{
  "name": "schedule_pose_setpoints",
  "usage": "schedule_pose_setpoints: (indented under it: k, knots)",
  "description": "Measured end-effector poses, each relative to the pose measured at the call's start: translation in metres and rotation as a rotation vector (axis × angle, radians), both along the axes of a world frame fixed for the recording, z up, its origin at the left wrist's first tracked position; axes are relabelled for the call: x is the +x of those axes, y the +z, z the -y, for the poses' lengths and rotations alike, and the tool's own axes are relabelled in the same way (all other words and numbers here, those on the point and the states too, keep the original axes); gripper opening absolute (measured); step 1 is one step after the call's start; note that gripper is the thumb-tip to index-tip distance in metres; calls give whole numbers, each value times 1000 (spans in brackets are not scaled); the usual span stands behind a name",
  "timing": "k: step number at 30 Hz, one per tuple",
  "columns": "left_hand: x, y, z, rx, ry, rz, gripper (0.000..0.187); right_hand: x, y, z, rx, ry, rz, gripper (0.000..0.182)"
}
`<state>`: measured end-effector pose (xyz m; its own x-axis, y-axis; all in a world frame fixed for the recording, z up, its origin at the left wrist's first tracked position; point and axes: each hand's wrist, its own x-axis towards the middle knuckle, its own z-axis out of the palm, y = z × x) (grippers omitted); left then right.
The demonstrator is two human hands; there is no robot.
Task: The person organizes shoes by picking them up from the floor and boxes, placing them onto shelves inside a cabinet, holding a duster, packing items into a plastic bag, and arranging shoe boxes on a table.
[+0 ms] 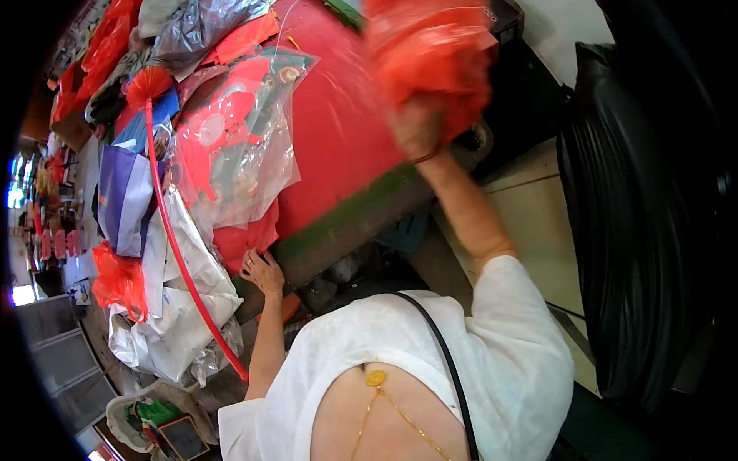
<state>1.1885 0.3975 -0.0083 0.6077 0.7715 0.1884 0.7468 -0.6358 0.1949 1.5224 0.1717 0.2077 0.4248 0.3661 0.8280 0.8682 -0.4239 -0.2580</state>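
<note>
Right hand (419, 129): upper centre of the frame, arm stretched up from the white sleeve (511, 307), a dark band at the wrist. I see it gripping the lower part of a red plastic bundle (430, 58), fingers apparently closed on it. Hand and bundle are both blurred; exact finger placement cannot be read.

Bundle: crumpled, glossy, at the top centre, in front of the right end of the red tabletop (334, 146). Contact with the tabletop: cannot tell.

Left hand (264, 272): left of centre, at the table's near edge. Fingers loosely spread and slightly bent, tips on a piece of red material (250, 237); grip open. A ring shows on one finger.

Just above this hand, a clear plastic packet (238, 138) lies on the table with bright red-pink cut-out shapes inside. To its left, a long red rod (171, 223) with a fan-like red tuft at its upper end slants down over white-silver wrapping (184, 323). Beside the rod: a purple-and-white package (123, 200) and, below that, an orange-red bag (119, 280). A grey plastic bag (192, 34) sits at upper left. Right side of the frame: tall, pleated black plastic (615, 230).
</note>
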Motion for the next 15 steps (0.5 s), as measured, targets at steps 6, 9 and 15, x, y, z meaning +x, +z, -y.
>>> schedule_pose_setpoints:
  k: [6, 9, 15]
  knots:
    - [0, 6, -3, 20, 19, 128, 38, -115, -138, -61, -327, 72, -445, 11]
    - [15, 4, -32, -196, -22, 421, 42, -166, -161, -57, -346, 227, -467, 12]
    - [86, 39, -46, -893, 47, 1020, 41, -176, -149, -19, -322, 336, -481, 23]
